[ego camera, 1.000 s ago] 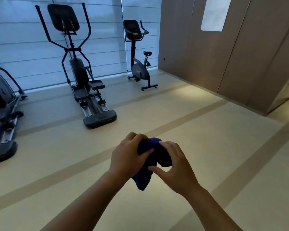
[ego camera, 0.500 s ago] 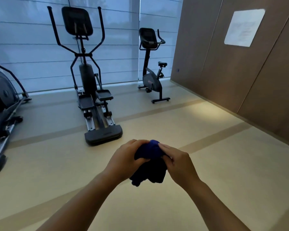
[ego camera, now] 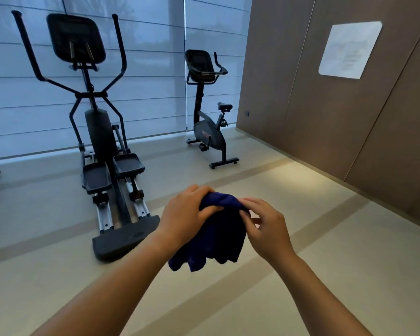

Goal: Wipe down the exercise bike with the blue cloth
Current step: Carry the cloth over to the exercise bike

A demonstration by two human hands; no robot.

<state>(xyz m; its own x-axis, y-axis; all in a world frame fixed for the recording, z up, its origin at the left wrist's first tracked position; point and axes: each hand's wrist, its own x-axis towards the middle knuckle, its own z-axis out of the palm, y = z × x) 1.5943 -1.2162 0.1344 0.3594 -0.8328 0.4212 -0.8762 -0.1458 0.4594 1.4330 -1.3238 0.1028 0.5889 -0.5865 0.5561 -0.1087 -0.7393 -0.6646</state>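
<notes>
Now 1 cloth (ego camera: 218, 238) in 2 hands (ego camera: 187, 214) (ego camera: 268, 229)

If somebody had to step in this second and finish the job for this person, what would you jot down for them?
Left hand: grips the top of the blue cloth.
Right hand: pinches the cloth's other side with its fingertips.
Cloth: bunched, hanging between both hands above the floor.
Exercise bike: across the room by the window blinds, near the wood-panelled wall, out of reach. The elliptical trainer to its left is not the target.
Done: cloth in hand.
Left: walk to the bike and wipe it all; no wiping has begun.
</notes>
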